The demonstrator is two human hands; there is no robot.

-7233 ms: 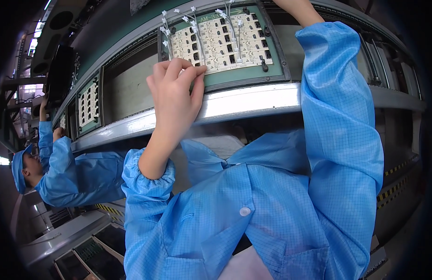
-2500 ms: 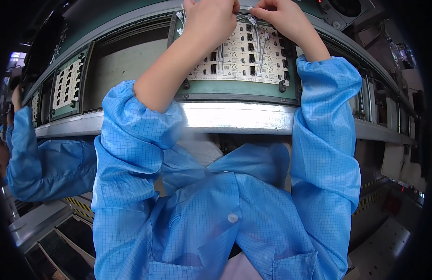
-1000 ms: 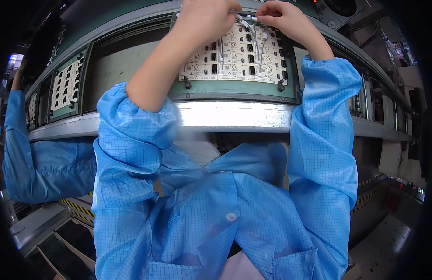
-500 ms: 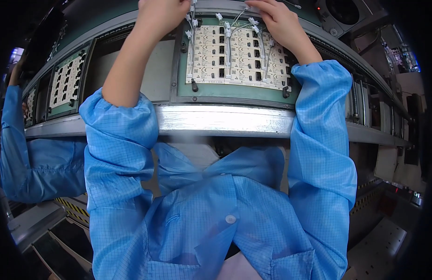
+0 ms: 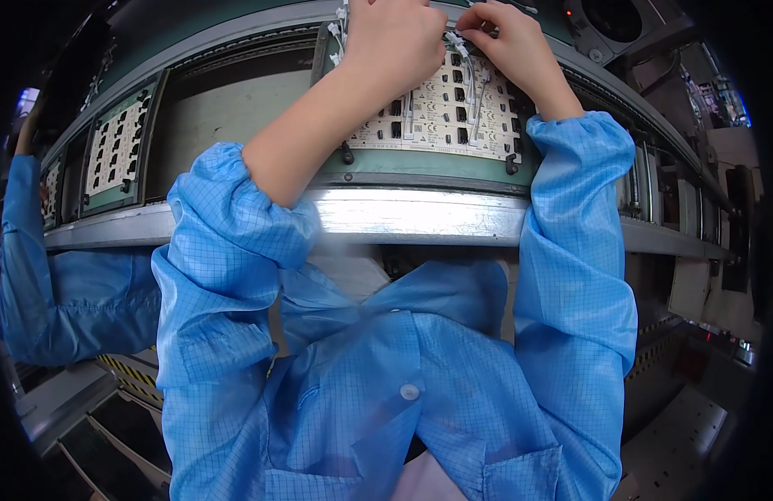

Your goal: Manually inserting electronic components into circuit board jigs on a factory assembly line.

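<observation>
A panel of white circuit boards [image 5: 428, 138] with rows of black components lies in a green fixture tray [image 5: 395, 163]. Thin cables [image 5: 409, 117] with white plugs run up across the boards. My left hand [image 5: 395, 42] reaches over the panel's upper left part, its fingers curled at the top edge; what they hold is hidden behind the hand. My right hand [image 5: 512, 42] is at the panel's upper right, thumb and forefinger curled together right beside a white connector [image 5: 455, 38]. Whether they grip its cable is too small to tell.
A metal rail [image 5: 420, 215] runs along the near side of the conveyor. Farther left sits another board panel [image 5: 118, 146] in its tray. A co-worker's blue sleeve [image 5: 94, 296] is at the left edge. A dark round machine part [image 5: 612, 21] stands at the upper right.
My left hand has moved right, from the panel's left corner to over its upper middle, covering boards and cables. My right hand has shifted slightly, its fingers now more curled.
</observation>
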